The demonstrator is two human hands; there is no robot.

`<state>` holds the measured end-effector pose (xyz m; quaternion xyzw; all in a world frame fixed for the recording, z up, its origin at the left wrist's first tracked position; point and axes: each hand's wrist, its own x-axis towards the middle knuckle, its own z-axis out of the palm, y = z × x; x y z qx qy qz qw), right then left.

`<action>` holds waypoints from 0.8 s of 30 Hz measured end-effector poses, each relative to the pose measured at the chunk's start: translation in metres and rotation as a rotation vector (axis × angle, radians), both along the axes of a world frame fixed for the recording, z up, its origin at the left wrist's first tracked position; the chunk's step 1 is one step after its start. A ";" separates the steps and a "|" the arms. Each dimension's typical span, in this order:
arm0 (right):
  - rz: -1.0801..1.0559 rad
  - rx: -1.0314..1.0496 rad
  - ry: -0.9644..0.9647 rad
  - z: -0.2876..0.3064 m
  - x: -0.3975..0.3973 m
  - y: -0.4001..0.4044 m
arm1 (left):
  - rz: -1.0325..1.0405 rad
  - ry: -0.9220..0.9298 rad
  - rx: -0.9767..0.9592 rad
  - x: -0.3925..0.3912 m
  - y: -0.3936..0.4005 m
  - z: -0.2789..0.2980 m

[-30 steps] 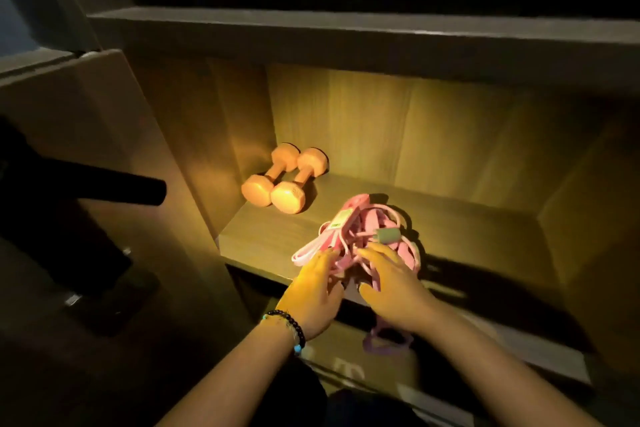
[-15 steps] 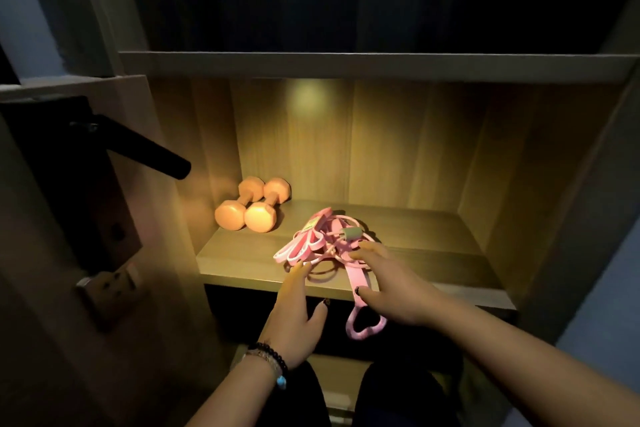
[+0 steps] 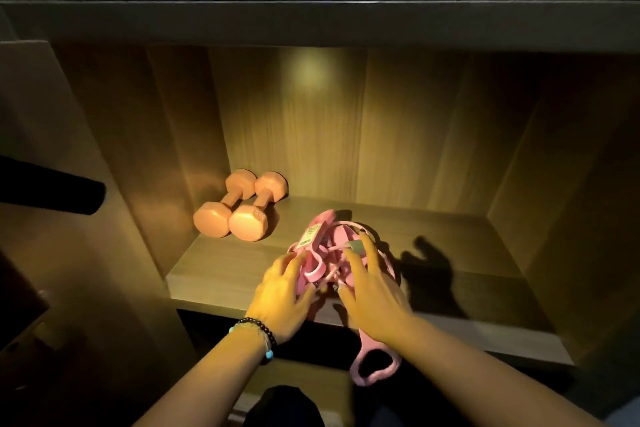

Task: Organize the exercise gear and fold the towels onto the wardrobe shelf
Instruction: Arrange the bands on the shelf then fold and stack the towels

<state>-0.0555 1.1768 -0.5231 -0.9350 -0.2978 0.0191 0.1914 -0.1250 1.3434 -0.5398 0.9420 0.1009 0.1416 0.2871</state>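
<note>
A tangled bundle of pink resistance bands point(image 3: 325, 243) with a paper label lies at the front of the wooden wardrobe shelf point(image 3: 221, 270). One pink handle loop point(image 3: 375, 366) hangs down over the shelf's front edge. My left hand point(image 3: 282, 295) rests on the bundle's left side with its fingers spread. My right hand point(image 3: 372, 291) lies on top of the bundle with straight fingers reaching over it. Two orange dumbbells point(image 3: 239, 206) lie side by side at the back left of the shelf.
The shelf's right half point(image 3: 485, 274) is bare wood with my hands' shadow on it. A second shelf board point(image 3: 311, 24) runs above. A dark door handle point(image 3: 69, 194) sticks out at the left. A lower compartment point(image 3: 311, 374) sits under the shelf.
Both hands have moved forward onto the bundle and pressed it together further onto the shelf. The view has come closer and tilted down.
</note>
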 end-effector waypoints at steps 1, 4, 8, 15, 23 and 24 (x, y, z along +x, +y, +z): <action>0.011 0.000 0.009 -0.008 0.007 0.006 | 0.002 0.002 -0.013 0.006 0.003 -0.006; 0.020 0.028 0.051 -0.031 0.022 0.022 | 0.015 -0.095 -0.109 0.015 0.008 -0.023; 0.024 -0.021 0.017 -0.050 0.028 0.040 | 0.072 -0.238 -0.228 0.019 0.016 -0.034; 0.082 -0.144 0.029 -0.048 0.036 0.050 | 0.174 -0.405 -0.352 0.033 0.033 -0.040; 0.081 -0.178 -0.084 -0.039 0.056 0.050 | 0.234 -0.461 -0.347 0.041 0.033 -0.030; 0.057 -0.172 -0.098 -0.039 0.059 0.048 | 0.234 -0.460 -0.346 0.042 0.034 -0.029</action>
